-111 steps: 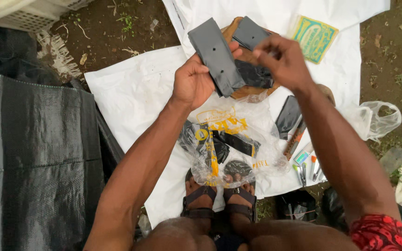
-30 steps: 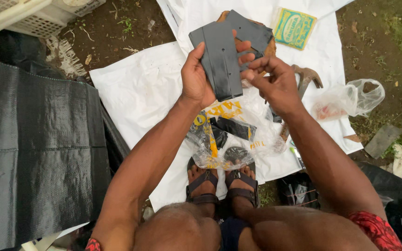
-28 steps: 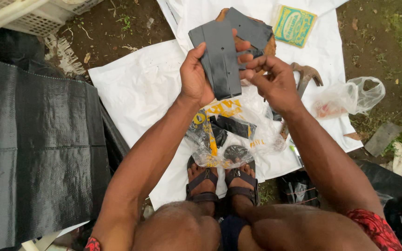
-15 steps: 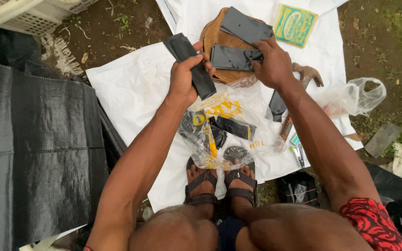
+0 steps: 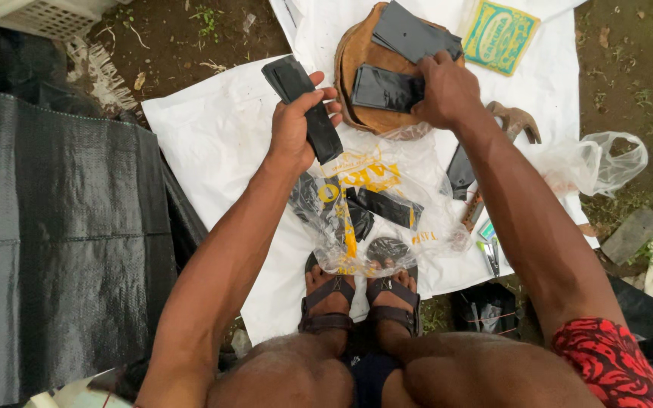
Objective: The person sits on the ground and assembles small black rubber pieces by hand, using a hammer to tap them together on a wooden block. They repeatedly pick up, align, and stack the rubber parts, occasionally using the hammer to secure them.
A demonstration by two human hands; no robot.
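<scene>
Black woven tarpaulin [image 5: 62,242], largest item, covers the ground along the left of the view. White sheet [image 5: 213,143], spread over bare soil, carries nearly all the goods, and the person's sandalled feet [image 5: 360,302] stand on its near edge. Clear plastic bag with yellow print [image 5: 376,215], lying just beyond the feet, holds further dark pieces. Round brown wooden block [image 5: 364,53], at the far middle of the sheet, bears a loose stack of dark grey sheets [image 5: 413,34]. Empty clear bag [image 5: 595,162], crumpled at the sheet's right edge. Green and yellow packet [image 5: 500,36], flat at the far right corner. Long black rubber strip [image 5: 302,106], raised above the sheet to the left of the block, with the left hand [image 5: 296,128] wrapped shut around its middle. Glossy black rectangular piece [image 5: 387,88], lying on the block, with the right hand [image 5: 444,91] closed upon its right end, fingers over the top. Brown curved tool [image 5: 515,121], partly hidden behind the right forearm.
</scene>
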